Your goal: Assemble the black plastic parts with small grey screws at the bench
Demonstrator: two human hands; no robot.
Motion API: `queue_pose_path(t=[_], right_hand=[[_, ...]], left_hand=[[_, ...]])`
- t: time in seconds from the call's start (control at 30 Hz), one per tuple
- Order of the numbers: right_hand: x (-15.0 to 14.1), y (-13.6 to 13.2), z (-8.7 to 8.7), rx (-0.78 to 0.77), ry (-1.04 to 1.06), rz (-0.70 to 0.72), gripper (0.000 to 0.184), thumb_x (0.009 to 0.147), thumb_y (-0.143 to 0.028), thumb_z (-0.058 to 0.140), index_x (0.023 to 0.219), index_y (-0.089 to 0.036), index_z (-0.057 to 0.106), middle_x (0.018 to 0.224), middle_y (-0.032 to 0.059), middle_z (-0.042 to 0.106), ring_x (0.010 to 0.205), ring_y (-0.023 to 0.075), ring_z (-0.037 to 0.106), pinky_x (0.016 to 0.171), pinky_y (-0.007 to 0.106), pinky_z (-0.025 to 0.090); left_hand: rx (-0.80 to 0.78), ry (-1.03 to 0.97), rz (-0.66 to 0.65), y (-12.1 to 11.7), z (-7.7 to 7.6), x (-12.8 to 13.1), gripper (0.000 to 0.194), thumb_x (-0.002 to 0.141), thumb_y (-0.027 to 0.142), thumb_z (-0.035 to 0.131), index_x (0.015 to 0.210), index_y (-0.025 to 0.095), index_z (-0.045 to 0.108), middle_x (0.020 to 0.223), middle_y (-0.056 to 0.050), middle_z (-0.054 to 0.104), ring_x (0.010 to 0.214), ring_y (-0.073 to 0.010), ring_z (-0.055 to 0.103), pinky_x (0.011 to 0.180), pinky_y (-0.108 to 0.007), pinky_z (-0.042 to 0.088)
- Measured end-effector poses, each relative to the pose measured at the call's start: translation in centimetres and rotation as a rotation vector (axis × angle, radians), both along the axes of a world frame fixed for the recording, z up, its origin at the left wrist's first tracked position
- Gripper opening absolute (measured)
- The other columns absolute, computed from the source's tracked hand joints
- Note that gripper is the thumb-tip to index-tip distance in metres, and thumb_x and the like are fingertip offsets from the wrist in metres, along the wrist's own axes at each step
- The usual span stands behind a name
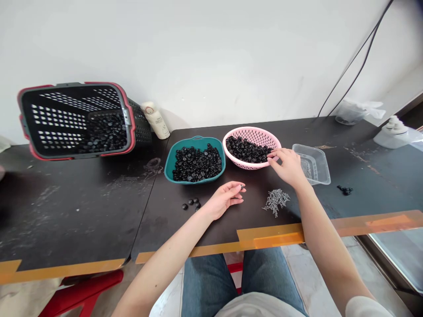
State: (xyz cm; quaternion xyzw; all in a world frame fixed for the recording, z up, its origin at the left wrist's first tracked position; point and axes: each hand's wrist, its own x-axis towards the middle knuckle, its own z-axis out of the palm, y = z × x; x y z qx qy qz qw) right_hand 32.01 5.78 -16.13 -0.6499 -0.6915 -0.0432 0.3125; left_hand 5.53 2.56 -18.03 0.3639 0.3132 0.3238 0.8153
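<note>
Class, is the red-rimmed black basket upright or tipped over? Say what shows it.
Tipped. The basket lies on its side on the table, its open top facing the camera instead of upward.

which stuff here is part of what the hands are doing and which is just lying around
Part of the work:
right hand, in black discs in pink colander
left hand, pinching a small dark piece
teal basin of discs
loose discs
screws
clear plastic tray
tipped basket of discs

Lying about:
cream bottle
white pump bottle
black cable

Light: bright, soft, even. Shadows: faint, under my right hand [287, 167]. Distortion: table [66, 211] bowed toward the edges. Blur: far left, top right.
</note>
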Motion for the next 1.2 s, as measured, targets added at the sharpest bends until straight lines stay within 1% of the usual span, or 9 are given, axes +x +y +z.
queue_pose_path(t=[0.17, 0.23, 0.33, 0.43, 0.6, 0.7, 0.8, 0.97, 1.2], right_hand=[[-0.1, 0.0, 0.6, 0.036, 0.103, 0.046, 0.015, 0.085, -0.030, 0.058, 0.092, -0.023, 0.070, 0.087, 0.0052, 0.071, 0.096, 0.0293, 0.059, 0.092, 0.052, 0.035], [-0.7, -0.2, 1.0, 0.116, 0.275, 0.086, 0.021, 0.086, -0.032, 0.058, 0.101, -0.023, 0.069, 0.095, 0.0061, 0.071, 0.095, 0.0275, 0.061, 0.093, 0.050, 0.038], [-2.6, -0.9, 1.2, 0.154, 0.687, 0.245, 0.027, 0.087, -0.035, 0.059, 0.111, -0.026, 0.067, 0.108, 0.0051, 0.069, 0.101, 0.0242, 0.062, 0.092, 0.044, 0.045], [-5.3, -2.0, 0.9, -0.010, 1.002, 0.451, 0.018, 0.082, -0.034, 0.067, 0.099, -0.029, 0.072, 0.101, 0.0016, 0.072, 0.096, 0.0216, 0.065, 0.089, 0.039, 0.050], [-8.8, -4.0, -0.2, -0.214, 1.229, 0.619, 0.014, 0.069, -0.031, 0.080, 0.081, -0.026, 0.075, 0.091, 0.0026, 0.074, 0.086, 0.0221, 0.069, 0.079, 0.037, 0.056], [-9.6, -4.7, -0.4, -0.270, 1.311, 0.648, 0.018, 0.068, -0.029, 0.081, 0.083, -0.025, 0.071, 0.094, 0.0033, 0.074, 0.085, 0.0217, 0.070, 0.076, 0.037, 0.058], [-9.8, -5.0, -0.2, -0.266, 1.341, 0.689, 0.025, 0.068, -0.025, 0.081, 0.087, -0.025, 0.065, 0.095, 0.0024, 0.074, 0.090, 0.0210, 0.070, 0.080, 0.037, 0.057], [-9.6, -5.2, 0.3, -0.202, 1.255, 0.707, 0.026, 0.070, -0.026, 0.080, 0.085, -0.024, 0.059, 0.092, 0.0019, 0.074, 0.094, 0.0215, 0.069, 0.085, 0.037, 0.055], [-9.6, -5.3, 0.0, -0.259, 1.104, 0.663, 0.027, 0.072, -0.029, 0.079, 0.095, -0.024, 0.067, 0.099, 0.0050, 0.073, 0.097, 0.0231, 0.068, 0.089, 0.040, 0.054]], left_hand=[[0.014, -0.044, -0.006, 0.0, 0.0, 0.0, 0.030, 0.074, 0.030, 0.075, 0.099, 0.016, 0.066, 0.094, -0.002, 0.064, 0.066, -0.0036, 0.056, 0.072, -0.022, 0.054], [0.023, -0.081, -0.002, 0.0, 0.0, -0.1, 0.032, 0.072, 0.029, 0.077, 0.098, 0.016, 0.066, 0.094, -0.002, 0.065, 0.065, -0.0040, 0.058, 0.073, -0.023, 0.054], [0.035, -0.134, 0.002, -0.1, 0.1, -0.1, 0.034, 0.067, 0.028, 0.081, 0.094, 0.015, 0.065, 0.090, -0.002, 0.066, 0.066, -0.0057, 0.060, 0.075, -0.025, 0.054], [0.046, -0.159, 0.001, -0.2, 0.1, -0.2, 0.035, 0.064, 0.029, 0.083, 0.089, 0.014, 0.064, 0.087, -0.002, 0.067, 0.066, -0.0070, 0.062, 0.075, -0.026, 0.055], [0.066, -0.153, 0.047, -0.3, 0.1, -0.1, 0.037, 0.060, 0.034, 0.085, 0.082, 0.012, 0.064, 0.084, -0.002, 0.066, 0.062, -0.0061, 0.059, 0.070, -0.027, 0.056], [0.063, -0.134, 0.088, -0.3, 0.0, -0.1, 0.039, 0.058, 0.036, 0.085, 0.081, 0.012, 0.065, 0.076, 0.000, 0.064, 0.060, -0.0060, 0.057, 0.065, -0.025, 0.057], [0.057, -0.120, 0.124, -0.3, -0.1, 0.0, 0.041, 0.056, 0.037, 0.085, 0.081, 0.013, 0.064, 0.064, 0.003, 0.060, 0.057, -0.0062, 0.056, 0.062, -0.023, 0.056], [0.046, -0.110, 0.123, -0.4, 0.0, 0.0, 0.042, 0.055, 0.037, 0.086, 0.082, 0.014, 0.064, 0.062, 0.004, 0.058, 0.057, -0.0068, 0.055, 0.060, -0.024, 0.056], [0.037, -0.109, 0.129, -0.4, 0.2, -0.1, 0.041, 0.058, 0.037, 0.085, 0.083, 0.013, 0.064, 0.065, 0.004, 0.056, 0.058, -0.0058, 0.055, 0.061, -0.022, 0.055]])
